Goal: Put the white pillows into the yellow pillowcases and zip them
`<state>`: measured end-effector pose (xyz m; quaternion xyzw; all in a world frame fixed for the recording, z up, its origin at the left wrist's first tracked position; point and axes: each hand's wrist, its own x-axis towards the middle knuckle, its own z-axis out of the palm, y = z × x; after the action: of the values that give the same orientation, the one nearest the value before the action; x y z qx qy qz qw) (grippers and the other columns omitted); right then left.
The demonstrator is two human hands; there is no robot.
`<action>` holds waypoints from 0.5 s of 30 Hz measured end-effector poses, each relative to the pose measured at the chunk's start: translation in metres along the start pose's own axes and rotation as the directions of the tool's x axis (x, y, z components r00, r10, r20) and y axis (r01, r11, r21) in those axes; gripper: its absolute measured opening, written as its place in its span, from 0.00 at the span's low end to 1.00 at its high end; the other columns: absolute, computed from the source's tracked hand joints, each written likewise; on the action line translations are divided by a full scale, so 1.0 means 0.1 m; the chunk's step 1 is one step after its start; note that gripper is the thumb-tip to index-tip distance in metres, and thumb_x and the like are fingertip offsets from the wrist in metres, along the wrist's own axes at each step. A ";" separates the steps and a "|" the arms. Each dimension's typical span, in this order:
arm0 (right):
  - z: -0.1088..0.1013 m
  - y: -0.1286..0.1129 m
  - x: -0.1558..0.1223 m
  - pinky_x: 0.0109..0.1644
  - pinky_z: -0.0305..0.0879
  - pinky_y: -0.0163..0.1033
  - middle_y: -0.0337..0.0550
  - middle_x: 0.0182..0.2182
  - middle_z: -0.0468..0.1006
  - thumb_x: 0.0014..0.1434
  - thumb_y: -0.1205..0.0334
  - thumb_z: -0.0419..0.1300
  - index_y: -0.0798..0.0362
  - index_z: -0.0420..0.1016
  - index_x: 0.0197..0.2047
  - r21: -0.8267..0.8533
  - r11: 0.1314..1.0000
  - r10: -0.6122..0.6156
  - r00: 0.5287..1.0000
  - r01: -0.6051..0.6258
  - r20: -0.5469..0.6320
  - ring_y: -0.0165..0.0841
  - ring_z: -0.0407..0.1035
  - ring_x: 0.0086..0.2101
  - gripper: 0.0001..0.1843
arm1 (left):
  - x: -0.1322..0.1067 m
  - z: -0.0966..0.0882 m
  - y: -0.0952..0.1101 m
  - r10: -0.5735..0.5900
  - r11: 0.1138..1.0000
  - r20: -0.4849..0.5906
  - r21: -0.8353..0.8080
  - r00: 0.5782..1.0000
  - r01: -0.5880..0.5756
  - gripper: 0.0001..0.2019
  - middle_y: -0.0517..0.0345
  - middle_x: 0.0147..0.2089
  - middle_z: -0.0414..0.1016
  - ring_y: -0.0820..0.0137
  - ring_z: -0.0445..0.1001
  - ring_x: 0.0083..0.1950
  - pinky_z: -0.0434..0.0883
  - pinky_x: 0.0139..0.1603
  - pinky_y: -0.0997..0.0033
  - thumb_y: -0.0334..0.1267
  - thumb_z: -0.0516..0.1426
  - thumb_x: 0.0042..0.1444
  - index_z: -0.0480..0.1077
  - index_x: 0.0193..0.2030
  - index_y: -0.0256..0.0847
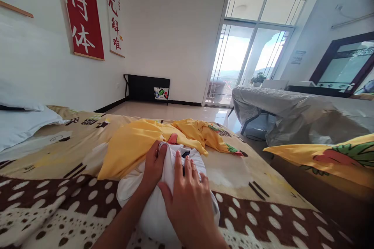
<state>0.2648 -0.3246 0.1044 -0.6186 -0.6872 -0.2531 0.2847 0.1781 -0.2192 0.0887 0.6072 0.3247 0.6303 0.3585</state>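
A crumpled, bulging white cloth (154,214) with a small dark patch lies on the bed in front of me; its exact kind cannot be made out. My left hand (154,161) is closed on its upper left edge, thumb on top. Flat on its right part rests my right hand (189,194), fingers extended and thumb apart. Just beyond both hands, a yellow fabric cover (128,143) with carrot prints lies loosely bunched, touching the far side of the white cloth.
The bed has a beige and brown patterned blanket (260,218). White pillows (26,124) are at the left, and a yellow carrot-print fabric (330,159) is at the right edge. Farther off stand a plastic-covered table (292,105) and a black folded panel (143,87) by the wall.
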 end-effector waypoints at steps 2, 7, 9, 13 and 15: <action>0.14 -0.09 0.07 0.41 0.64 0.57 0.67 0.46 0.73 0.59 0.57 0.52 0.62 0.63 0.59 -0.028 0.999 0.036 0.996 -0.034 0.080 0.54 0.69 0.43 0.27 | 0.03 -0.09 0.05 -0.002 1.000 0.018 -0.004 1.000 0.002 0.16 0.67 0.23 0.54 0.77 0.54 0.25 0.57 0.25 0.77 0.48 0.51 0.59 0.57 0.26 0.40; 0.22 0.03 0.06 0.41 0.64 0.46 0.54 0.37 0.76 0.53 0.76 0.48 0.60 0.67 0.53 0.010 0.997 -0.075 0.981 0.074 0.177 0.42 0.70 0.37 0.24 | 0.08 -0.40 0.29 0.046 0.947 0.270 0.295 0.962 -0.128 0.15 0.64 0.25 0.65 0.75 0.63 0.28 0.62 0.32 0.76 0.48 0.52 0.58 0.63 0.26 0.40; 0.21 0.14 0.06 0.40 0.64 0.41 0.50 0.37 0.76 0.52 0.78 0.48 0.57 0.68 0.51 0.076 0.994 -0.090 0.969 0.074 0.232 0.39 0.70 0.37 0.24 | 0.11 -0.55 0.35 0.055 0.920 0.315 0.353 0.948 -0.171 0.14 0.61 0.31 0.73 0.71 0.70 0.34 0.65 0.38 0.74 0.48 0.51 0.59 0.69 0.31 0.40; 0.19 0.23 0.06 0.41 0.63 0.38 0.46 0.37 0.76 0.51 0.78 0.48 0.54 0.69 0.48 0.178 0.982 -0.114 0.953 0.065 0.279 0.36 0.70 0.38 0.22 | 0.16 -0.76 0.36 0.116 0.887 0.208 0.418 0.971 -0.196 0.14 0.57 0.35 0.77 0.68 0.74 0.39 0.68 0.43 0.72 0.46 0.50 0.59 0.72 0.38 0.41; 0.20 0.19 0.01 0.40 0.63 0.37 0.45 0.36 0.76 0.49 0.78 0.48 0.53 0.69 0.46 0.201 0.974 -0.147 0.962 0.100 0.230 0.36 0.70 0.37 0.23 | 0.16 -0.77 0.34 0.117 0.867 0.281 0.439 0.953 -0.236 0.12 0.56 0.37 0.77 0.68 0.75 0.39 0.69 0.44 0.71 0.43 0.50 0.59 0.73 0.38 0.41</action>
<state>0.2826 -0.3083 0.0909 -0.5711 -0.7751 -0.1268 0.2390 0.0992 -0.2216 0.1222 0.7760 0.3630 0.4837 0.1792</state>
